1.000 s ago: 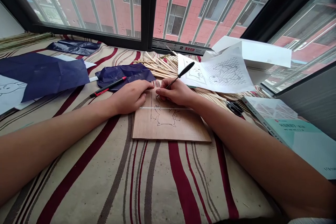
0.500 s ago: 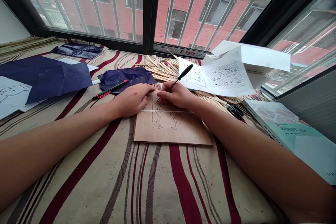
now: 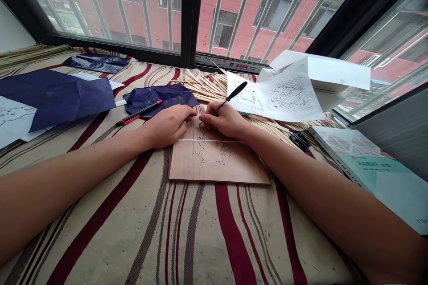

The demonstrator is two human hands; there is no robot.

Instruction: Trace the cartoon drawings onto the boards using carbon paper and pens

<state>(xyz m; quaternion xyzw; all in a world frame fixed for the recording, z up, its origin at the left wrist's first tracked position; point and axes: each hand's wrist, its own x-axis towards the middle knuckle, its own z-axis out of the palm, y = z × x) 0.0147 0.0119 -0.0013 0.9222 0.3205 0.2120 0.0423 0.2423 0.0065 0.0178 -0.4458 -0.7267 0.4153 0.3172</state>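
A thin wooden board [image 3: 230, 167] with a line drawing of a cartoon figure lies on the striped cloth [image 3: 150, 236]. My right hand [image 3: 222, 120] is closed in a pinch on a slim black-handled tool [image 3: 230, 95], whose tip touches the board's upper part. My left hand [image 3: 167, 124] rests on the board's upper left corner with fingers curled, pressing it down. A pale thin strip [image 3: 207, 140] lies across the board just below both hands.
A red-and-black pen [image 3: 138, 112] lies on dark blue carbon paper [image 3: 157, 95]; more carbon paper [image 3: 56, 98] lies to the left. Wooden strips [image 3: 203, 84], printed drawings [image 3: 284, 95], a white box [image 3: 327, 71], scissors [image 3: 299, 140] and a book [image 3: 377, 169] crowd the right. Window frame [image 3: 190, 13] behind.
Both hands stay on the board; the right hand and tool shifted only slightly. The view itself moved a little.
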